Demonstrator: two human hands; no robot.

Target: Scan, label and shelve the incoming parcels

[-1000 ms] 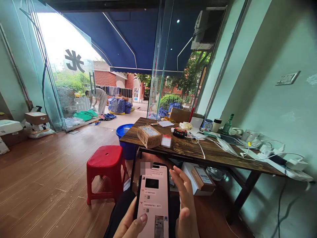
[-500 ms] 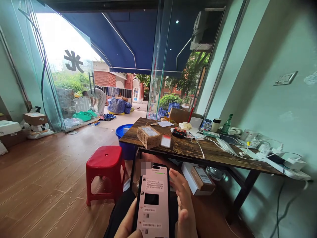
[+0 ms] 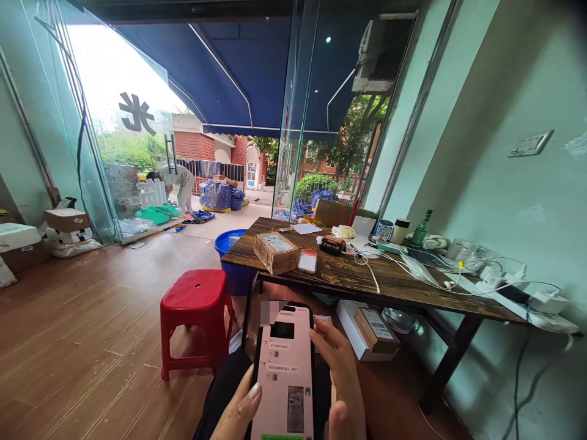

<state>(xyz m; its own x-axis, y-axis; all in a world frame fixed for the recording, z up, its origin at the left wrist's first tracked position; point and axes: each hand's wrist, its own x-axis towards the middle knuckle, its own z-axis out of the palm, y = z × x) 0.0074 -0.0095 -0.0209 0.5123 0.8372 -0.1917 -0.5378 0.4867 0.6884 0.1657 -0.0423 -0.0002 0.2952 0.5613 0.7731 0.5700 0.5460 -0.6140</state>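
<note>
A black-edged smartphone stands tilted toward me above my lap, its lit screen showing a chat with small pictures. My left hand grips its left side, the thumb lying along the edge of the screen. Beside the phone's right edge is my right hand. Its fingers are apart and slightly bent, the fingertips at or very near the phone's upper right edge; whether they press on it I cannot tell. The lower end of the phone runs out of the picture.
A dark wooden table ahead carries a cardboard parcel, a black-and-red battery pack, a green bottle and tangled cables. Left of it stand a red stool and a blue bucket. Outside, a person bends over.
The chat on the screen has scrolled upward, bringing a picture and a green bubble into view. My left thumb has moved up the phone's side. The right fingers have bent slightly.
</note>
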